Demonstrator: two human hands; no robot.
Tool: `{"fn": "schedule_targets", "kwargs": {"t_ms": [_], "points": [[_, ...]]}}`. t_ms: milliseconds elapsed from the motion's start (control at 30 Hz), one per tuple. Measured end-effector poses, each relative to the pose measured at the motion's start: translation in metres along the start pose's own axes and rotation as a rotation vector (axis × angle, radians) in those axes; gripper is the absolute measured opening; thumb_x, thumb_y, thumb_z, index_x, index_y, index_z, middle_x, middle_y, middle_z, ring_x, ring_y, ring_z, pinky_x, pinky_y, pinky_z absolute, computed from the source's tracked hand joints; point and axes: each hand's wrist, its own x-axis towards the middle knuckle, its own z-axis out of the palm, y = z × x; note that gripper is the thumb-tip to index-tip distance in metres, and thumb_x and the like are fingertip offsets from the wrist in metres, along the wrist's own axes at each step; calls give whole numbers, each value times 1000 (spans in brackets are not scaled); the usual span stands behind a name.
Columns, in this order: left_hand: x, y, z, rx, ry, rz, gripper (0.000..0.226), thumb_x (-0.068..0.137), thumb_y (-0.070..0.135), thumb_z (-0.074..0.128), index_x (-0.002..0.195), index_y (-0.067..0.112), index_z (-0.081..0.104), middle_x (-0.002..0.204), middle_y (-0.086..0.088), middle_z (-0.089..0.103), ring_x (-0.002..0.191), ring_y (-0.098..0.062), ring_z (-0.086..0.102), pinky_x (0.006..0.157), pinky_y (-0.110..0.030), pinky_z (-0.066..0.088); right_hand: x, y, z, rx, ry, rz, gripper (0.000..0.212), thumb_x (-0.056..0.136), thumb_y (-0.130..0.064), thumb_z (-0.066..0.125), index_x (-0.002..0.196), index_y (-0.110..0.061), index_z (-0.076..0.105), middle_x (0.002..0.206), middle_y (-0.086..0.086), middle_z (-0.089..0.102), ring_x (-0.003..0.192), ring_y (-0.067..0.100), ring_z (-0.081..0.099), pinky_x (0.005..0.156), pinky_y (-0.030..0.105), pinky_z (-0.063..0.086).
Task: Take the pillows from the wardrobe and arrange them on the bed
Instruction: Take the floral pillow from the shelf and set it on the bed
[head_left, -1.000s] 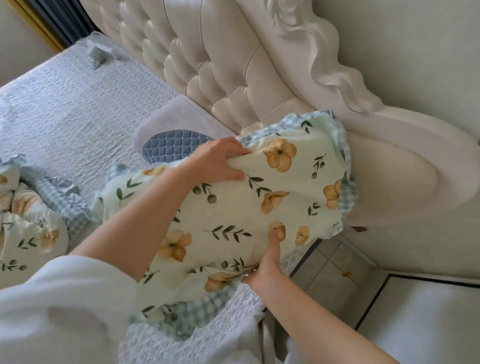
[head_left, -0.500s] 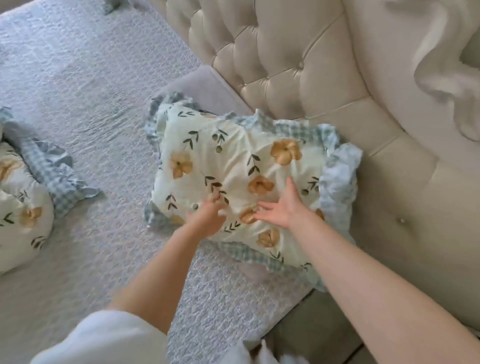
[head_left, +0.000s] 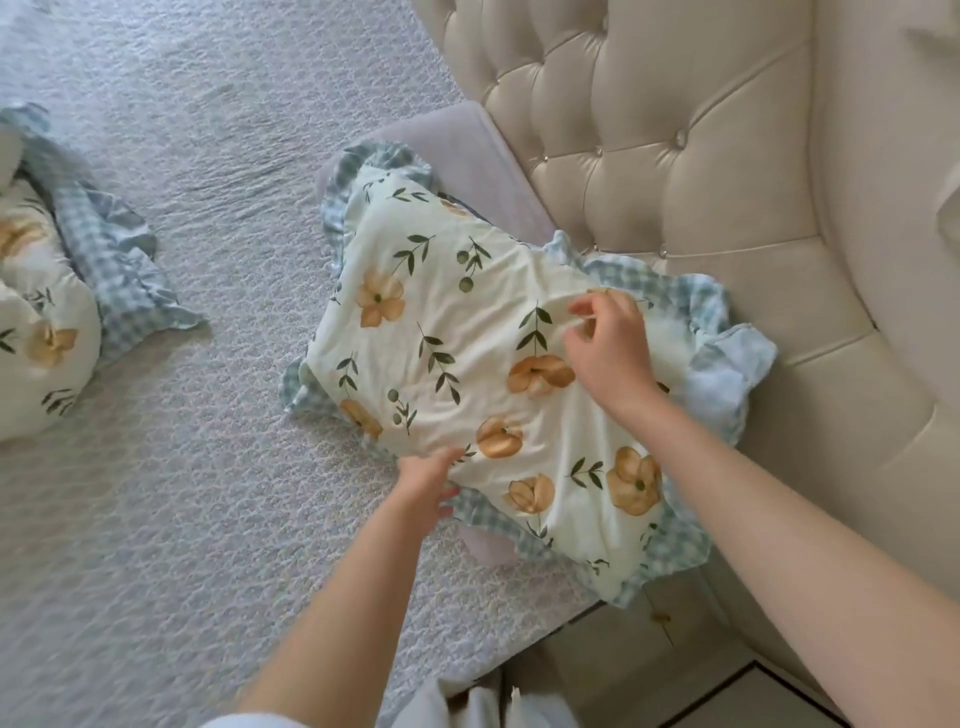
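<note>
Right hand (head_left: 608, 353) curled on floral pillow (head_left: 467, 338), pinch unclear; left hand (head_left: 426, 483) at 7 o'clock edge, grip unclear. 5 o'clock corner overhangs bed (head_left: 156, 519): may slip.

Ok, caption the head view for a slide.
A floral pillow lies by the tufted headboard: left hand holds its near edge, right hand over its cover.

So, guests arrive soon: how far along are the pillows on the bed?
Done: one floral pillow lies against the headboard. In hand: left hand at its near edge, right hand over its middle, seemingly straightening it. Left: the second floral pillow lies apart, unplaced.
</note>
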Motion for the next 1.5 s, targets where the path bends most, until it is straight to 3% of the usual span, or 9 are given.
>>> {"fn": "schedule_targets", "kwargs": {"t_ms": [167,300,567,667,767,933,1067,1233,1500], "points": [[9,-15,21,-50,-80,31,98,77,32,84,147,20,16,134,-8,47,119,-37,53,96,-58,45,36,46,-15,-496,-183,98,68,86,-65,42,136,-18,39,140,17,42,128,37,36,102,50,33],[21,-16,35,-187,-28,87,120,63,26,91,151,29,9,144,-16,47,126,-44,52,102,-66,41,47,70,-19,-490,-305,162,99,67,-93,24,136,-23,35,139,16,46,126,40,44,98,56,40],[8,-7,12,-259,160,541,117,61,2,89,141,50,18,143,-7,43,122,-25,55,101,-47,50,12,94,-4,61,-187,283,74,71,-85,38,111,-24,48,112,5,58,106,27,54,91,46,44],[-5,24,9,-252,181,746,104,63,5,89,129,56,27,131,6,49,111,-10,62,81,-26,59,7,89,-2,227,-93,238,77,73,-82,41,120,-22,50,116,5,55,107,23,53,95,44,44],[-13,63,16,-229,155,830,100,59,16,92,129,55,31,128,10,52,106,-6,65,81,-28,60,21,83,-9,208,3,165,80,75,-74,43,133,-19,48,123,9,53,115,25,49,97,37,37],[16,98,39,84,164,664,116,74,27,84,156,38,3,164,-8,19,145,-35,30,112,-64,31,43,96,-7,-5,-206,120,79,87,-54,51,152,-25,18,158,9,21,144,27,21,116,46,22],[32,68,46,250,84,420,130,78,33,82,149,41,-27,166,-10,4,147,-40,22,115,-64,24,32,110,4,-181,-224,54,80,90,-56,46,152,-34,0,162,8,2,148,28,5,115,48,15],[27,8,41,177,13,335,119,70,42,86,153,37,1,149,-6,41,128,-35,49,103,-60,44,16,124,-4,-223,-265,-9,94,81,-63,50,148,-40,-11,163,3,-2,148,24,3,115,51,17],[22,-14,46,98,56,422,81,70,34,89,131,23,37,124,1,57,108,-17,60,91,-39,53,-12,138,-19,-229,-292,121,94,78,-75,45,149,-38,-4,159,9,19,142,32,26,111,51,30]]}}
